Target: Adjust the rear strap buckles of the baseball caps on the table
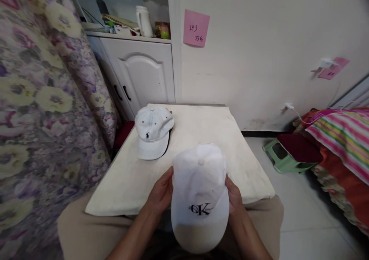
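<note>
I hold a white baseball cap (199,187) with a black "CK" logo by both sides, its brim pointing toward me, over the near edge of a small white table (201,129). My left hand (160,194) grips the cap's left side. On the right side sits my right hand (235,196), fingers wrapped round the cap. A second white cap (152,132) with a small dark horse logo rests on the table's far left part, untouched.
A floral mattress or curtain (43,98) stands along the left. A white cabinet (141,73) with clutter on top is behind the table. A pink note (196,28) hangs on the wall. A green stool (284,158) and a striped bed (343,137) lie right.
</note>
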`<state>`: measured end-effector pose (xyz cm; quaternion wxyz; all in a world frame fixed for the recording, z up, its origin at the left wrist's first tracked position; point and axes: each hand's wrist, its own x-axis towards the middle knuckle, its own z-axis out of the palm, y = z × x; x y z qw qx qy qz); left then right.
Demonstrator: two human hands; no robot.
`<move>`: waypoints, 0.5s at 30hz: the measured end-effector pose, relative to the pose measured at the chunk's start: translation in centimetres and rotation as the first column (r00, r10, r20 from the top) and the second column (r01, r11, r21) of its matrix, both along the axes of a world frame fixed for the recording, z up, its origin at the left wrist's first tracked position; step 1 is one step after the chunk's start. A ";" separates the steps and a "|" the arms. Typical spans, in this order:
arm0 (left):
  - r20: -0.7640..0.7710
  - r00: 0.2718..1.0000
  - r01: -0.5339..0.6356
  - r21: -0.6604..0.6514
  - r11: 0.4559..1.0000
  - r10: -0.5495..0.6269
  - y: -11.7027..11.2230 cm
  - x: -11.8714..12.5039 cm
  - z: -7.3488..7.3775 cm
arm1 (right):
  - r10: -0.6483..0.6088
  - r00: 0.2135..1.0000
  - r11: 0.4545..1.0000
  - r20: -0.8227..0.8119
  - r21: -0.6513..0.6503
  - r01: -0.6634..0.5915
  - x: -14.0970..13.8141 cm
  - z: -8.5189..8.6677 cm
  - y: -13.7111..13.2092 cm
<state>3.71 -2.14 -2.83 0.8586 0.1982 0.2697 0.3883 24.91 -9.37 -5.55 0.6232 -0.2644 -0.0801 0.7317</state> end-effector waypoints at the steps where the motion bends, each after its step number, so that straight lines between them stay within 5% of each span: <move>1: 0.024 1.000 0.010 -0.001 1.000 -0.010 -0.2 -0.1 -0.2 | 0.005 1.000 1.000 -0.001 0.001 -0.005 0.0 0.3 0.0; 6: 0.155 0.986 0.054 0.029 0.998 -0.058 -2.5 -0.8 -1.3 | 0.005 0.997 1.000 -0.074 -0.006 -0.006 0.0 1.8 0.1; 15: 0.052 0.996 0.078 0.014 0.997 -0.079 -9.1 0.3 -2.0 | 0.042 0.990 0.999 -0.138 -0.010 -0.044 0.2 2.5 0.1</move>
